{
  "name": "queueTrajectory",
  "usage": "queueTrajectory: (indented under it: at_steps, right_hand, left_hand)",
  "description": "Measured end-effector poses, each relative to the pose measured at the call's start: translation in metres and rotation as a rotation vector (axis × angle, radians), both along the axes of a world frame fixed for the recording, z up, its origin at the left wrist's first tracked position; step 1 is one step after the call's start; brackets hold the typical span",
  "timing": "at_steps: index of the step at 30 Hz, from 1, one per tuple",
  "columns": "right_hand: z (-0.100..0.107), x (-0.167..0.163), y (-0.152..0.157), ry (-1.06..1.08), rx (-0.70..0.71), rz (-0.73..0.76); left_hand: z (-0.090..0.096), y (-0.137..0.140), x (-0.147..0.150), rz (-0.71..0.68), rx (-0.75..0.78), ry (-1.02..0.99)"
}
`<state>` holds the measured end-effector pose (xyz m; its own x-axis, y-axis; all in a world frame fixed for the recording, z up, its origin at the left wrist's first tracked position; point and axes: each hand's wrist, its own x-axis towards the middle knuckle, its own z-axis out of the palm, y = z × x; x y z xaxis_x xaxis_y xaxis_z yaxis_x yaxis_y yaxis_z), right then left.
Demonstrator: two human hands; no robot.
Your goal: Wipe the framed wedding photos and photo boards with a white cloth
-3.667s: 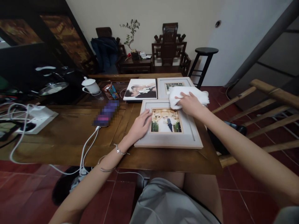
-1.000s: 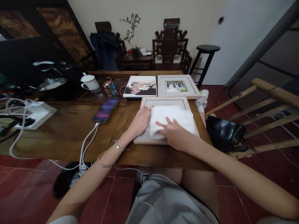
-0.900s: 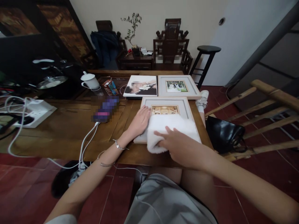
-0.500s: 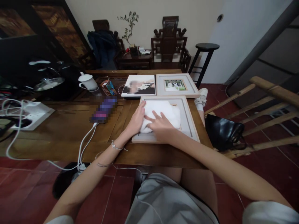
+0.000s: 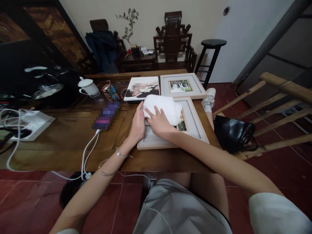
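Observation:
A folded white cloth (image 5: 162, 105) lies over the upper left of a light wooden picture frame (image 5: 197, 130) near the table's front edge. My right hand (image 5: 159, 123) rests on the cloth with its fingers spread. The left edge of the frame is held by my left hand (image 5: 138, 125), its fingers pressed together beside the cloth. Part of the photo in the frame shows below and right of the cloth; the rest is covered.
Behind lie another framed photo (image 5: 181, 86) and a photo panel (image 5: 143, 86). To the left are a phone (image 5: 106, 115) on a white cable, a small box (image 5: 110, 92), a lidded white mug (image 5: 89, 87) and a power strip (image 5: 36, 125). A wooden chair (image 5: 280, 94) stands on the right.
My right hand and the cloth have moved up and to the left over the frame, uncovering part of the photo. My left hand stays at the frame's left edge.

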<state>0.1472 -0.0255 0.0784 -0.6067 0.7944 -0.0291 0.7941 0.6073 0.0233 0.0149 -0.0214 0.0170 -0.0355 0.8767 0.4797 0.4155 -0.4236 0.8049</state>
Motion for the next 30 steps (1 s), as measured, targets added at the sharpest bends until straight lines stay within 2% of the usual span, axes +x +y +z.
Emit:
queueTrajectory:
  at_steps: [3, 8, 11, 14, 18, 26, 28, 30]
  right_hand:
    - [0.003, 0.010, -0.021, -0.024, -0.022, 0.046]
    - [0.011, 0.038, -0.059, -0.013, 0.025, 0.167]
    - [0.014, 0.045, -0.067, -0.013, 0.015, 0.179]
    - [0.012, 0.042, -0.055, -0.019, -0.004, 0.151]
    - [0.003, 0.037, -0.020, -0.065, -0.025, 0.072]
    - [-0.004, 0.046, 0.045, 0.031, 0.280, -0.051]
    - [-0.005, 0.045, 0.050, 0.024, 0.264, -0.056]
    - [-0.005, 0.042, 0.046, -0.003, 0.190, -0.041]
  left_hand:
    - [-0.002, 0.001, 0.001, -0.002, -0.023, 0.035]
    - [-0.002, 0.001, 0.002, -0.035, -0.021, 0.130]
    - [0.001, 0.000, 0.003, -0.036, 0.000, 0.213]
    - [0.002, 0.000, 0.002, -0.031, -0.003, 0.235]
    - [0.000, 0.002, -0.002, -0.041, -0.033, 0.277]
    - [-0.001, 0.003, -0.006, -0.071, 0.037, 0.396]
    - [0.000, 0.003, -0.006, -0.067, 0.044, 0.392]
    - [0.000, 0.003, -0.007, -0.062, 0.041, 0.392]
